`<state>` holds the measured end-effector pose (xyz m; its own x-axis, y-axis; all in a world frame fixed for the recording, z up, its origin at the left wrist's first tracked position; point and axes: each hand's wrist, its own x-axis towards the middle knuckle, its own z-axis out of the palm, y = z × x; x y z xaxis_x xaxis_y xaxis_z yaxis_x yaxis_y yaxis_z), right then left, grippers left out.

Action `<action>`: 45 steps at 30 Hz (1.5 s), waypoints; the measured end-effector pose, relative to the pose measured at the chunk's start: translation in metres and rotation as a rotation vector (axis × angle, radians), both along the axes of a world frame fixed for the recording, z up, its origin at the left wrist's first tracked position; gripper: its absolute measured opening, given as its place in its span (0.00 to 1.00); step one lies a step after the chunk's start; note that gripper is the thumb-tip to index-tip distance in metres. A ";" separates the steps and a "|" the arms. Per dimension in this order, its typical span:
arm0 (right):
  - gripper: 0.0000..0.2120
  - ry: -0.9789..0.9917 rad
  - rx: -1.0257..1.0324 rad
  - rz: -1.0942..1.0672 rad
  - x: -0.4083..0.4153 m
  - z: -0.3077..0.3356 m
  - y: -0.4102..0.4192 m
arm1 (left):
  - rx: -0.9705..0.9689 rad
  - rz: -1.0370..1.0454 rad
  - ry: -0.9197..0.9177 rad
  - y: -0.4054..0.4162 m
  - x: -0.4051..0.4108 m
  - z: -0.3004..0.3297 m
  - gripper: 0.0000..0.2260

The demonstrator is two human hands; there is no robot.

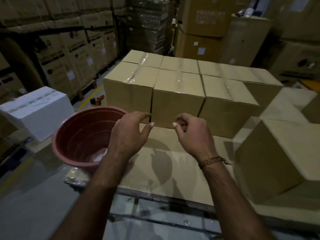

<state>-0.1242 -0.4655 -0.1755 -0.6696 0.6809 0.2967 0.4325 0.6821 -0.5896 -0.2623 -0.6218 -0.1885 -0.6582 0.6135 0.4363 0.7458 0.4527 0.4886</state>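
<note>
Both my arms reach forward over a flat cardboard surface (166,163) on a pallet. My left hand (129,132) hovers with fingers loosely spread, its fingertips close to the lower front edge of a taped brown carton (129,92). My right hand (192,134), with a beaded bracelet on the wrist, has its fingers loosely curled and holds nothing, just in front of the middle carton (178,99). A red plastic tub (83,135) stands right beside my left forearm.
Several sealed brown cartons form two rows behind my hands. A larger brown box (270,160) stands at the right, a white box (38,111) at the left. Tall stacked cartons fill the racks behind. Clear plastic wrap lies on the floor near me.
</note>
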 end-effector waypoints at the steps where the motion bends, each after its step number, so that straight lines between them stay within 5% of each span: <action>1: 0.09 -0.001 0.008 -0.025 0.016 0.000 0.012 | 0.005 -0.014 -0.002 0.012 0.011 -0.002 0.16; 9: 0.16 -0.140 0.184 -0.221 0.163 0.000 0.124 | 0.033 -0.046 -0.077 0.126 0.131 -0.015 0.18; 15: 0.34 -0.472 0.173 -0.341 0.258 -0.012 0.187 | 0.027 -0.057 -0.117 0.188 0.223 -0.022 0.18; 27: 0.37 -0.613 0.189 -0.347 0.295 -0.035 0.210 | -0.096 -0.152 -0.121 0.254 0.281 -0.020 0.18; 37: 0.27 -0.270 0.045 -0.463 0.336 0.001 0.254 | -0.141 -0.289 -0.176 0.290 0.302 -0.032 0.21; 45: 0.22 -0.079 -0.097 -0.510 0.364 0.035 0.290 | -0.420 -0.485 -0.298 0.338 0.336 -0.061 0.42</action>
